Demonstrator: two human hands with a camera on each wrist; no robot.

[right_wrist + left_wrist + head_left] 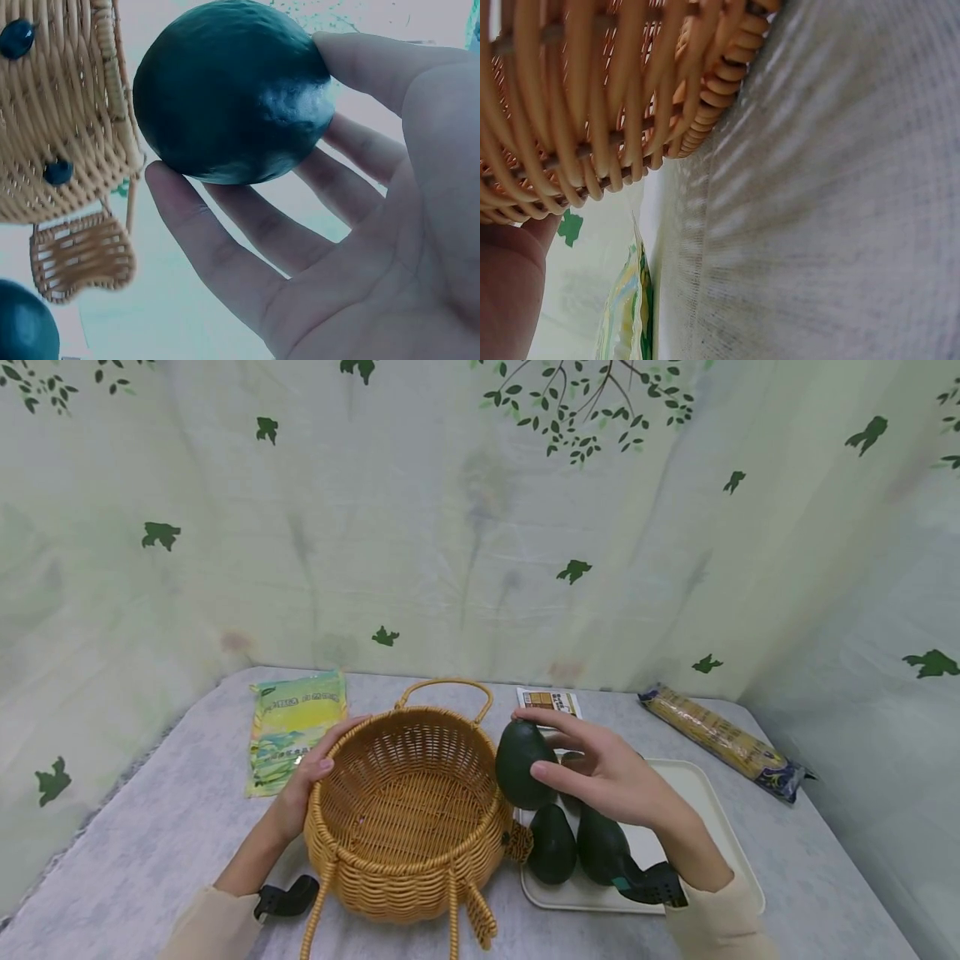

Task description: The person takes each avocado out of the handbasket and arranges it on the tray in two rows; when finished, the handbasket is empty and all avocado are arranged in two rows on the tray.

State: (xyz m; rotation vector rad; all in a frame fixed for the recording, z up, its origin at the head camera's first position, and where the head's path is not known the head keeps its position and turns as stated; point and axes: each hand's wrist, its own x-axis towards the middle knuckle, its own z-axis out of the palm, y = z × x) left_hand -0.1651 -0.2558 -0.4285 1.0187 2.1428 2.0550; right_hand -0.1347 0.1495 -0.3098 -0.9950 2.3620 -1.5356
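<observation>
A round wicker basket [405,881] stands in the middle of the table, its inside bare to the woven bottom. At its left rim my left hand [303,785] holds the side; in the left wrist view the basket wall [577,90] hides most of that hand. My right hand [611,772] grips a dark green avocado [522,766] between thumb and fingertips, raised beside the basket's right rim. Below it, more avocados [552,845] lie on a white tray [712,802], partly covered by the hand and wrist. The right wrist view shows the held avocado [232,94] close up.
A green and yellow bag [296,727] lies left of the basket. Behind the tray are a small white packet [550,700] and a long yellow-brown package [720,739]. The basket's handle [447,682] rises at its back, and woven legs hang off its front. Leaf-patterned curtain surrounds the table.
</observation>
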